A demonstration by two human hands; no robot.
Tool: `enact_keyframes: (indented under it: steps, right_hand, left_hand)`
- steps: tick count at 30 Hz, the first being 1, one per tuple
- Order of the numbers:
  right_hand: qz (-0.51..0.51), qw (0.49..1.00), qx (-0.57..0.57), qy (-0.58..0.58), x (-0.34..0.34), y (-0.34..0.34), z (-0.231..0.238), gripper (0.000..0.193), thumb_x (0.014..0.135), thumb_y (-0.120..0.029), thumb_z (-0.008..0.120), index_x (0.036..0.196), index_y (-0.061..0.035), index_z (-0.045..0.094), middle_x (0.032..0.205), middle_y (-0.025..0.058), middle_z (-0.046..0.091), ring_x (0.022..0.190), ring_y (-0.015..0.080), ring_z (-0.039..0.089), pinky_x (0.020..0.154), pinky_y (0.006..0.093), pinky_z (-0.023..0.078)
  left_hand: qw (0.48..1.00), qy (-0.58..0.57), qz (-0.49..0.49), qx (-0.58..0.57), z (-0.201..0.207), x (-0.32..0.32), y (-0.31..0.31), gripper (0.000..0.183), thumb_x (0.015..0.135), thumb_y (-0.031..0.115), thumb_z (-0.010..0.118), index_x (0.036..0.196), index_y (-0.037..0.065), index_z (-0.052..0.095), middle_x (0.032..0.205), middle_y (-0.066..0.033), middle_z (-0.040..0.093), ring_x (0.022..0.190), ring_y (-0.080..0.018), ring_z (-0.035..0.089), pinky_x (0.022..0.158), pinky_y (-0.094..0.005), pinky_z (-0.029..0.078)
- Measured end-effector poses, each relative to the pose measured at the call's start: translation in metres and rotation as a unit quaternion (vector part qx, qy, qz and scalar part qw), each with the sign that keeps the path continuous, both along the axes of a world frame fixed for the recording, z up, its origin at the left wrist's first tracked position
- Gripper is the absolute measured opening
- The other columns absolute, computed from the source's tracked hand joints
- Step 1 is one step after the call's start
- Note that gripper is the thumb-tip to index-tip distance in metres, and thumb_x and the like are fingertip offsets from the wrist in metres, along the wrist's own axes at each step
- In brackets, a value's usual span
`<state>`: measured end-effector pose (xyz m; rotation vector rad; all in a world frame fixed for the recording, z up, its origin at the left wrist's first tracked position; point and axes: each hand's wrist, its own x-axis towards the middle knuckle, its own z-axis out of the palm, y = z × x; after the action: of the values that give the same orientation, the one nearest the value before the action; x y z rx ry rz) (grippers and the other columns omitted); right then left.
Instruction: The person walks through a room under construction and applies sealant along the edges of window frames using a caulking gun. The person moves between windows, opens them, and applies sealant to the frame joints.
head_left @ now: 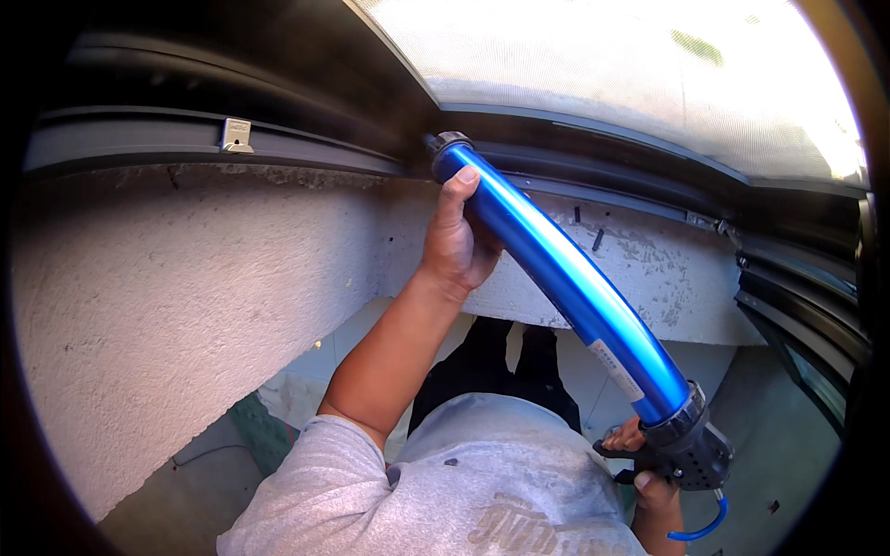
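A long caulking gun (pixel 579 283) with a shiny blue barrel and black end caps slants across the middle of the view. Its front end points up and left, toward the corner of the dark window frame. My left hand (pixel 459 241) wraps round the barrel just behind the front cap, thumb on top. At the lower right, my right hand (pixel 654 489) grips the black handle (pixel 686 454), whose body partly hides the fingers. A blue bent piece (pixel 702 528) sticks out from the handle's rear. Where the nozzle tip would be is dark and blurred.
Dark metal window frame (pixel 593 190) runs above a rough pale wall ledge (pixel 185 278). A small metal catch (pixel 236 135) sits on the left rail. Bright mesh screen (pixel 593 65) fills the upper right, and an opened sash (pixel 807 315) stands at the right.
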<state>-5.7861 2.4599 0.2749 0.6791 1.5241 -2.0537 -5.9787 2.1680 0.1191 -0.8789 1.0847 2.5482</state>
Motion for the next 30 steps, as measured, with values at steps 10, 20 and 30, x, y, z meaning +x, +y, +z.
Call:
enact_keyframes:
  steps: [10,20,30]
  right_hand:
    - [0.008,1.0,-0.01,-0.018,-0.001,0.0,-0.005,0.051,0.074,-0.039,0.083,0.106,-0.0051,0.064,0.101,0.0104,0.058,0.094,0.0242,0.062,0.09,0.0436,0.053]
    - [0.034,0.999,0.005,0.001,0.02,0.019,-0.012,0.052,0.075,-0.043,0.084,0.106,-0.0065,0.063,0.099,0.0082,0.058,0.09,0.0217,0.061,0.085,0.0396,0.052]
    - [0.036,0.999,0.04,0.01,0.028,0.011,-0.007,0.049,0.073,-0.042,0.085,0.1,-0.0066,0.063,0.095,0.008,0.058,0.088,0.0217,0.062,0.081,0.0378,0.054]
  left_hand:
    - [1.0,0.004,0.003,-0.01,0.001,0.002,-0.001,0.072,0.078,0.064,0.075,0.119,0.007,0.058,0.098,-0.0158,0.068,0.097,-0.0279,0.071,0.087,-0.0482,0.061]
    - [1.0,-0.002,-0.011,0.018,0.011,0.003,0.001,0.073,0.077,0.064,0.074,0.12,0.007,0.059,0.1,-0.017,0.069,0.098,-0.0286,0.071,0.087,-0.0498,0.06]
    - [1.0,-0.003,-0.009,0.018,0.013,0.005,0.0,0.076,0.075,0.065,0.076,0.121,0.007,0.058,0.101,-0.016,0.068,0.101,-0.0297,0.07,0.089,-0.0516,0.059]
